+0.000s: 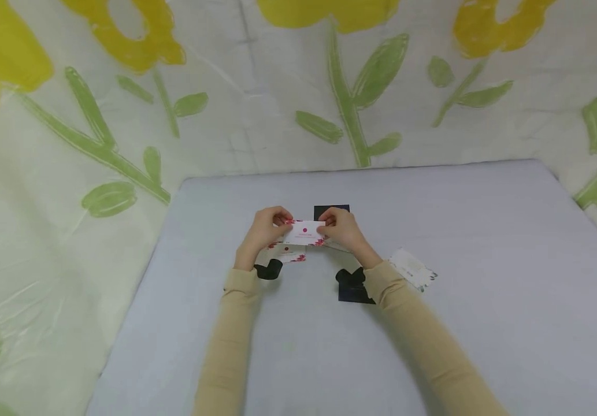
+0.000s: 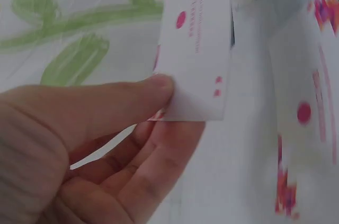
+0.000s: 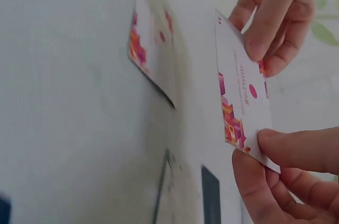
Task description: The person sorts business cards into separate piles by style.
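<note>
A white business card (image 1: 304, 233) with pink print and red floral corners is held up over the table by both hands. My left hand (image 1: 268, 225) pinches one short end, its thumb on the printed face and fingers behind, as the left wrist view shows. At the other end my right hand (image 1: 342, 229) pinches the card the same way; in the right wrist view the thumb lies near a corner. Just below the held card, a second pink-printed card (image 1: 294, 254) lies on the table, partly covered in the head view.
Behind the right hand lies a black card (image 1: 332, 208). A pale card (image 1: 338, 247) is partly hidden beneath that hand. Beside the right forearm are a white card with dark leaf marks (image 1: 414, 269) and another black card (image 1: 354, 295). A flowered curtain (image 1: 277, 138) hangs behind the table.
</note>
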Motion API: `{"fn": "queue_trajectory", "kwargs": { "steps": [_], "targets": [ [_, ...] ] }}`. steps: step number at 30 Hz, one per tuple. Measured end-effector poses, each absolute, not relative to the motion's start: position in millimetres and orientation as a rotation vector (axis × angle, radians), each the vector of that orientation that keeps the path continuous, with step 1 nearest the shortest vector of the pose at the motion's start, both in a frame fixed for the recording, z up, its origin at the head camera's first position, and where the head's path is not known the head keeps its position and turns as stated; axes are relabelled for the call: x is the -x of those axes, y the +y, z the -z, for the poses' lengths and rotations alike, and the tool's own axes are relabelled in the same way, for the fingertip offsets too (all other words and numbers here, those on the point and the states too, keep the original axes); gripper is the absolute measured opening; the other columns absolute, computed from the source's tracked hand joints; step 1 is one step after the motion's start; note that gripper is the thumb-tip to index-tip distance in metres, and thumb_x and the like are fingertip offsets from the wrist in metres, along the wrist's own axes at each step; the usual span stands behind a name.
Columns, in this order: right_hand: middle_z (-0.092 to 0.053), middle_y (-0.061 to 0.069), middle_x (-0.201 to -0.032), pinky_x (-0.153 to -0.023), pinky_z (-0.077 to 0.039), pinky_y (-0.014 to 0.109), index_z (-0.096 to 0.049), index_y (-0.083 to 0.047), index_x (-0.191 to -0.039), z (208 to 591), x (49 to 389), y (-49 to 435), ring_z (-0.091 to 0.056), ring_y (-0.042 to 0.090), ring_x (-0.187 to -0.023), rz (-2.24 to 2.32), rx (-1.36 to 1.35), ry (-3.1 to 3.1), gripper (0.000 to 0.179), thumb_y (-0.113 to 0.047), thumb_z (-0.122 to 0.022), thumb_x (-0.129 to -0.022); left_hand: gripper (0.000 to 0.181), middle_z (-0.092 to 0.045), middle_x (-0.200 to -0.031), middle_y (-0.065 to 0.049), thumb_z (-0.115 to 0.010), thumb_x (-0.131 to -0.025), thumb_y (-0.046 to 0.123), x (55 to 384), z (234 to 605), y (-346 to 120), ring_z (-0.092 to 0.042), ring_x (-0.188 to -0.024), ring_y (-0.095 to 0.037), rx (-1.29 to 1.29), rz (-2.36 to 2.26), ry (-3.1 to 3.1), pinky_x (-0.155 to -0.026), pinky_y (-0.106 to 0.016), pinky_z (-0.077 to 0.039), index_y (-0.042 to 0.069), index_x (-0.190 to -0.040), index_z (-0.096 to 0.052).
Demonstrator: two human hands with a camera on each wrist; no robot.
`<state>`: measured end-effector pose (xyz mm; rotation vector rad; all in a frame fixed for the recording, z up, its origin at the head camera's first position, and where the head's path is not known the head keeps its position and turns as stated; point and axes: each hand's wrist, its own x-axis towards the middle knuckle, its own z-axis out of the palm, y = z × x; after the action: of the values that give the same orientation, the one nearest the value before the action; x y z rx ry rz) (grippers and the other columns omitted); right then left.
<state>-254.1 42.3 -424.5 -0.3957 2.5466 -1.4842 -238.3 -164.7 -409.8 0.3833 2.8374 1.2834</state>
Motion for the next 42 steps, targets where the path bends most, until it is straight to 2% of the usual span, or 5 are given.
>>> {"fn": "queue_trajectory", "kwargs": {
  "steps": [6,16,24,31,42],
  "targets": [
    [-0.056,0.011,-0.083,-0.065,-0.043,0.026,-0.059,0.004,-0.094,433.1,247.5,15.2,-0.051,0.02,-0.077,1.402,0.416,2.598,0.021,-0.005,-0.069,-0.079,0.018,-0.061,-0.087,-0.014,-0.064,-0.082,0.0,227.1,416.7,-189.2,-0.055,-0.078,-0.023,-0.25,-1.269,2.766,-0.065,-0.026,-0.044,-0.005,-0.099,-0.063],
    [-0.049,0.007,-0.071,-0.056,-0.036,0.023,-0.057,0.005,-0.088,442.8,242.2,-4.2,-0.044,0.016,-0.066,1.258,0.533,2.653,0.013,-0.001,-0.066,-0.08,0.016,-0.059,-0.083,-0.014,-0.064,-0.079,-0.005,217.1,432.7,-193.2,-0.052,-0.075,-0.022,-0.076,-1.252,2.794,-0.061,-0.023,-0.043,-0.006,-0.094,-0.063],
    [-0.051,0.008,-0.072,-0.057,-0.036,0.023,-0.057,0.003,-0.088,441.2,240.2,-10.3,-0.045,0.017,-0.067,1.151,0.53,2.688,0.011,0.0,-0.065,-0.082,0.015,-0.059,-0.082,-0.015,-0.064,-0.078,-0.007,213.9,433.8,-192.9,-0.053,-0.074,-0.022,-0.061,-1.238,2.817,-0.06,-0.023,-0.043,-0.007,-0.092,-0.063],
    [-0.053,0.007,-0.073,-0.06,-0.04,0.026,-0.056,0.0,-0.084,443.1,241.7,-15.8,-0.048,0.019,-0.069,1.001,0.545,2.749,0.01,-0.001,-0.065,-0.081,0.012,-0.057,-0.077,-0.012,-0.064,-0.077,-0.006,214.8,437.3,-190.4,-0.05,-0.07,-0.02,-0.019,-1.182,2.852,-0.059,-0.023,-0.04,-0.005,-0.089,-0.063],
    [-0.051,0.008,-0.075,-0.066,-0.042,0.033,-0.055,-0.001,-0.078,437.8,239.2,-17.7,-0.048,0.022,-0.073,0.799,0.572,2.835,0.012,-0.003,-0.067,-0.079,0.012,-0.057,-0.081,-0.013,-0.066,-0.078,-0.005,216.0,438.6,-185.6,-0.05,-0.075,-0.022,0.041,-1.092,2.872,-0.065,-0.029,-0.043,-0.005,-0.089,-0.065]
  ]
}}
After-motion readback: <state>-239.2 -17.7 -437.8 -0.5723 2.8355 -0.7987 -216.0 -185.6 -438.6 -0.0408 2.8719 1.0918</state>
